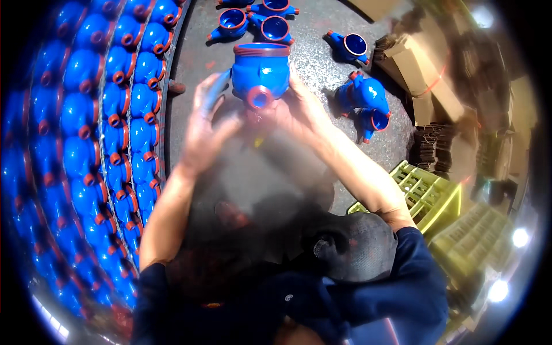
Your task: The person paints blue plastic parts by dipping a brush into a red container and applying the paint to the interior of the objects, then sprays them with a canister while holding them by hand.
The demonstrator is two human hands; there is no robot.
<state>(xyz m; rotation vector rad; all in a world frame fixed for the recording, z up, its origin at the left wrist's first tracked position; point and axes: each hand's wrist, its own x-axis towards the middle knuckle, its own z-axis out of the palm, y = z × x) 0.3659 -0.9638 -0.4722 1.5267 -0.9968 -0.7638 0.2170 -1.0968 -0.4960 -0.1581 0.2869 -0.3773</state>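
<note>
A blue water meter body with a red threaded rim and a red-ringed pipe end is held up in front of me, its wide opening toward the far side. My right hand grips its right side, the fingers partly hidden behind and under it. My left hand is closed about its left side, blurred by motion. Farther off, several similar meter bodies stand on the dark ground with their dark blue openings upward. To the right lie more of them, one blue body on its side.
Rows of stacked blue meter bodies with red ends fill the left side, cords running between the rows. On the right are yellow-green plastic crates and cardboard. Under my arms is a dark knee or cloth.
</note>
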